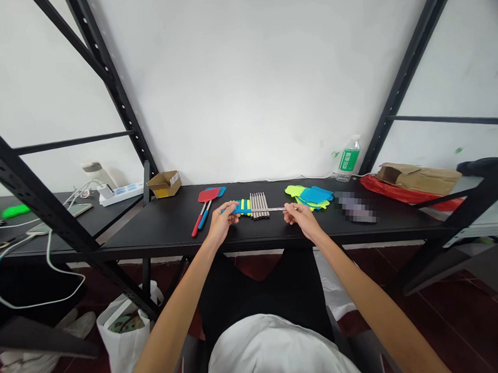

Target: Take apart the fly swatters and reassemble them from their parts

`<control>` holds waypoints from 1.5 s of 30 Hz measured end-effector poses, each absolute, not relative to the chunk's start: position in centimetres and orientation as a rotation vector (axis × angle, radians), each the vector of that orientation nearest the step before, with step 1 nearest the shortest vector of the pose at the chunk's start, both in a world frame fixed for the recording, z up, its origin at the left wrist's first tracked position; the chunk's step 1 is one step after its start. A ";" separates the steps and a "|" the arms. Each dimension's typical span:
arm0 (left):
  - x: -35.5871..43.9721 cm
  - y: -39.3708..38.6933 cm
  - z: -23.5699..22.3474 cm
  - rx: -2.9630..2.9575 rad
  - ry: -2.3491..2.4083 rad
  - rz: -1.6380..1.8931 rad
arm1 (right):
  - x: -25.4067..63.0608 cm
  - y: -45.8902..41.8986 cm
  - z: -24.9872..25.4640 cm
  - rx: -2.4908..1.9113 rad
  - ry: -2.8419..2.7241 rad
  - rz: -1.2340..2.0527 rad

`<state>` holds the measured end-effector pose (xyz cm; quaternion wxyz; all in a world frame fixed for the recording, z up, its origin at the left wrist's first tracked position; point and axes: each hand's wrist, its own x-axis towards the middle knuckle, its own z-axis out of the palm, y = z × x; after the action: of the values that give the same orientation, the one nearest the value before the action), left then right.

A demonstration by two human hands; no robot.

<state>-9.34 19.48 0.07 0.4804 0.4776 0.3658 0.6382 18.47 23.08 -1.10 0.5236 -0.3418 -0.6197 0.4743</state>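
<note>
My left hand [224, 218] is closed round the blue grip of a telescopic fly swatter handle [277, 209], held level above the table's front part. The thumb and fingers of my right hand [299, 216] pinch the far end of its thin metal rod. Behind it lie several more handles [260, 198] side by side, their grips blue and yellow and their grey rods pointing right. To the left are two assembled fly swatters, one red [208, 194] and one blue [206, 212]. Near my right hand is a pile of yellow-green and blue swatter heads [314, 195].
On the black table [156, 221] stand a small open cardboard box [164, 184] at left and a water bottle [348, 159] at back right. A blurred-out item [356, 207] lies right of the heads. Black shelf posts [402, 78] rise at both sides.
</note>
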 end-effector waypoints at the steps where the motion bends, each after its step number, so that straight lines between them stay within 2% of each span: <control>1: -9.3 19.5 0.0 1.165 0.888 1.556 | 18.5 23.1 -1.1 -0.827 -1.471 1.141; 45: -9.1 19.0 0.5 1.093 0.862 1.586 | 18.5 23.3 -1.1 -0.830 -1.525 1.138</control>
<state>-9.09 19.03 0.48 0.4932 0.4507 0.3552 0.6537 18.51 23.28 -1.13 0.5081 -0.3444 -0.6327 0.4721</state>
